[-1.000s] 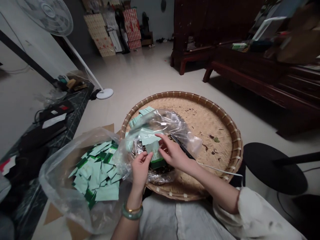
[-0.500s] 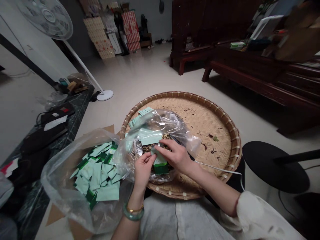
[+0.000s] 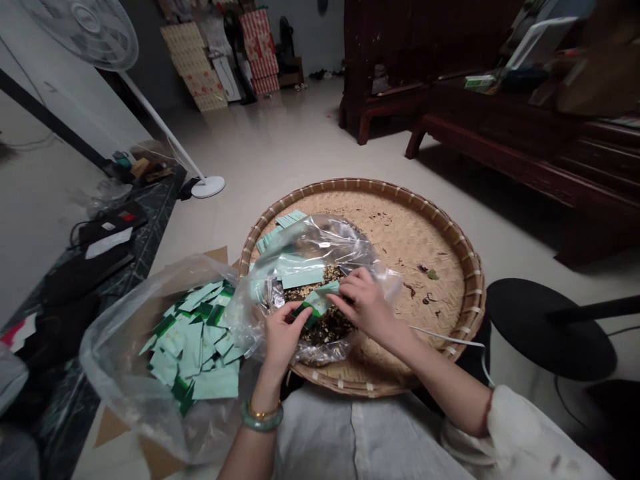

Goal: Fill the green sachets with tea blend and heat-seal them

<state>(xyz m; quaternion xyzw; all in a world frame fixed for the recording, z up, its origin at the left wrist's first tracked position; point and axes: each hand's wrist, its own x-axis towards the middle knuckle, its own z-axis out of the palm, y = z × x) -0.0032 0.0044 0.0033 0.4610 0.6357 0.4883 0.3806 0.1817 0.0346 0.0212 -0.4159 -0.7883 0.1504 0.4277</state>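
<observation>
Pinching a packet (image 3: 321,300) at opposite ends, left hand (image 3: 281,333) and right hand (image 3: 367,303) seemingly steady it above the bag (image 3: 330,235) by the tray's left edge (image 3: 251,237).

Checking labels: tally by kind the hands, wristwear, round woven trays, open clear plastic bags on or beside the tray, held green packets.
Bare hands: 2 (left hand, right hand)
Wristwear: 2 (green bangle, gold bracelet)
Round tan woven tray: 1
Clear plastic bags: 2 (bag on tray, bag beside it)
Held green packet: 1
Total: 8
</observation>
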